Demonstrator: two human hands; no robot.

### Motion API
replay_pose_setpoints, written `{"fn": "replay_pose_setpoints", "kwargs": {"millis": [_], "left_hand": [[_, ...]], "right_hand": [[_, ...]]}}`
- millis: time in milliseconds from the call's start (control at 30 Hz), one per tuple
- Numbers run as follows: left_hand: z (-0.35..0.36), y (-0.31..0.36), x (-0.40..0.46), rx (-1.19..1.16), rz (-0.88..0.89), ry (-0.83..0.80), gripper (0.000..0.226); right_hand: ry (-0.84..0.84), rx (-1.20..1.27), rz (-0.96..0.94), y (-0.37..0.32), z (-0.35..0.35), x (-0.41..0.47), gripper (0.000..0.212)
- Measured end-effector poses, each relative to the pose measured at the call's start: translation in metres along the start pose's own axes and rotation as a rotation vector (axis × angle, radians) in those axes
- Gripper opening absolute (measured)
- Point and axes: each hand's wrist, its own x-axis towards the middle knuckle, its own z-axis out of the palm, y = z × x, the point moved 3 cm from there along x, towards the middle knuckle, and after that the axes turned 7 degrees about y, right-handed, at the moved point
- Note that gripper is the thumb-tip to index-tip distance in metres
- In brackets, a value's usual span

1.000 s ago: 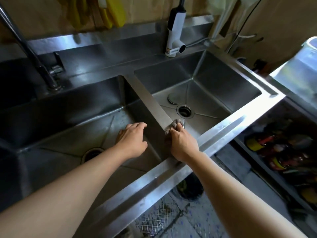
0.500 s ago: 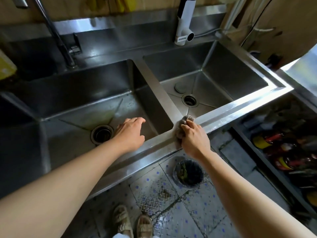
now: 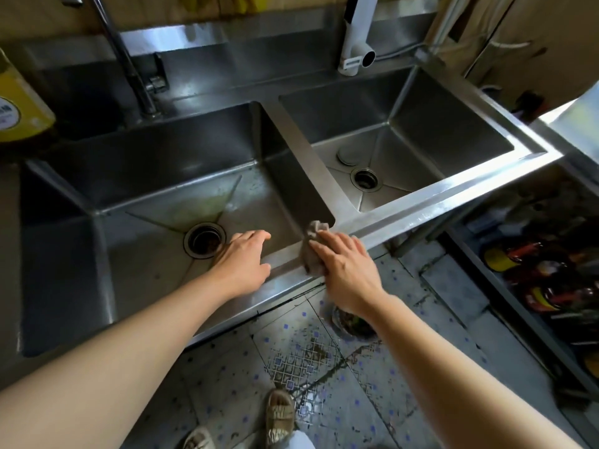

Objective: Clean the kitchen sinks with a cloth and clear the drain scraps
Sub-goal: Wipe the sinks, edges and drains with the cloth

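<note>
A steel double sink fills the view: the left basin (image 3: 155,176) with its drain (image 3: 204,240) holding dark scraps, and the right basin (image 3: 431,137) with its drain (image 3: 365,178) and a round plug (image 3: 346,156) beside it. My right hand (image 3: 346,267) presses a grey-brown cloth (image 3: 311,251) flat onto the front rim (image 3: 285,264), where the divider meets it. My left hand (image 3: 244,260) hovers or rests at the rim over the left basin, fingers relaxed, holding nothing.
A tall tap (image 3: 129,59) stands behind the left basin, and a white faucet heater (image 3: 356,37) behind the right. A yellow bottle (image 3: 19,105) sits far left. On the tiled floor are a strainer basket with scraps (image 3: 351,322) and my sandalled feet (image 3: 280,413). A low shelf of bottles (image 3: 534,270) stands right.
My right hand slid the cloth off the divider and onto the front rim, moving left along it, with its fingers now flatter. My head pulled back, showing more floor.
</note>
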Motion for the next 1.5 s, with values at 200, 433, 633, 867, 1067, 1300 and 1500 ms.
{"fn": "replay_pose_setpoints", "kwargs": {"millis": [200, 433, 633, 867, 1067, 1300, 1500], "left_hand": [[0.003, 0.002, 0.002, 0.013, 0.044, -0.008, 0.055], [-0.002, -0.019, -0.003, 0.008, 0.07, -0.005, 0.051], [-0.011, -0.052, -0.024, -0.043, 0.029, 0.009, 0.046], [-0.023, -0.097, -0.053, -0.058, -0.01, 0.026, 0.048], [-0.028, -0.133, -0.081, -0.05, -0.045, 0.035, 0.051], [-0.029, -0.145, -0.093, -0.05, -0.088, 0.041, 0.052], [-0.023, -0.127, -0.084, -0.046, -0.095, 0.041, 0.05]], "right_hand": [[-0.061, -0.139, 0.116, 0.058, -0.009, 0.004, 0.07], [0.026, -0.064, -0.043, 0.006, -0.005, 0.008, 0.056], [0.072, -0.064, -0.138, -0.064, 0.015, 0.0, 0.035], [-0.11, -0.097, -0.156, -0.136, 0.036, -0.008, 0.05], [-0.07, -0.043, -0.18, -0.219, 0.046, -0.017, 0.053], [-0.116, -0.054, -0.26, -0.201, 0.047, -0.026, 0.061], [-0.158, -0.254, 0.044, -0.097, 0.024, -0.024, 0.067]]}}
